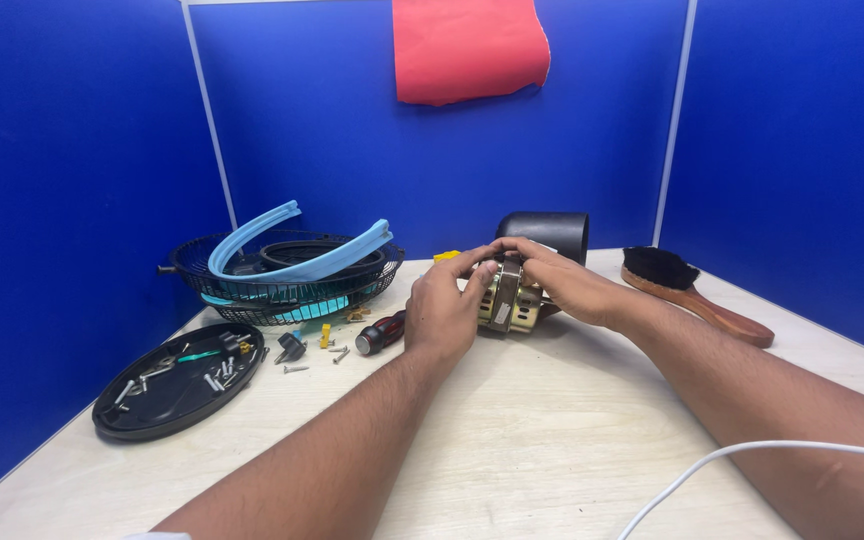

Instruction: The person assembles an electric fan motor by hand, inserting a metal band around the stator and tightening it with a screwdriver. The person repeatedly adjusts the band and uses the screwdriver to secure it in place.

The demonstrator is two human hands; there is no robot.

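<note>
Brass-coloured motor (512, 298) standing on table (552, 440), just before black housing (544, 233). Left hand (442, 305) clasped on near-left side, right hand (562, 282) over top and right; motor held between both.

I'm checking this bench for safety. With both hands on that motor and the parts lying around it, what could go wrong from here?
1. The motor is gripped between the left hand and right hand; fingers could get pinched on its metal edges.
2. Loose screws beside the tray might roll off or get lost.
3. The white cable near the right forearm could snag.
</note>
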